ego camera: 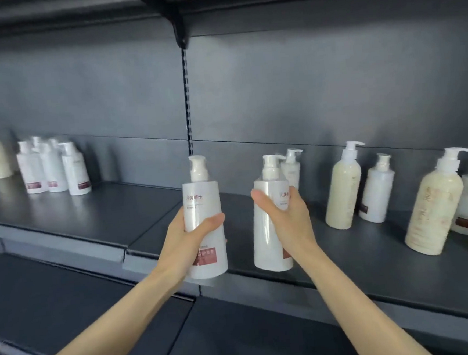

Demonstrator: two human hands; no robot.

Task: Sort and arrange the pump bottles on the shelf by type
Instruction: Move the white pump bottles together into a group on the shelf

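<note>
1. While the left hand (188,237) curls its fingers and thumb round a white pump bottle (203,216), it holds it upright before the shelf (346,266) edge.
2. The right hand (286,218) grips a second white bottle (270,230) just beside it, upright at the shelf's front.
3. A cluster of white bottles (53,169) stands far left; cream bottles (343,194) stand right, mixed with white ones.

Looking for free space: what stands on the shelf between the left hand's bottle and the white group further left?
Nothing; the head view shows bare shelf between that bottle and the white group.
</note>
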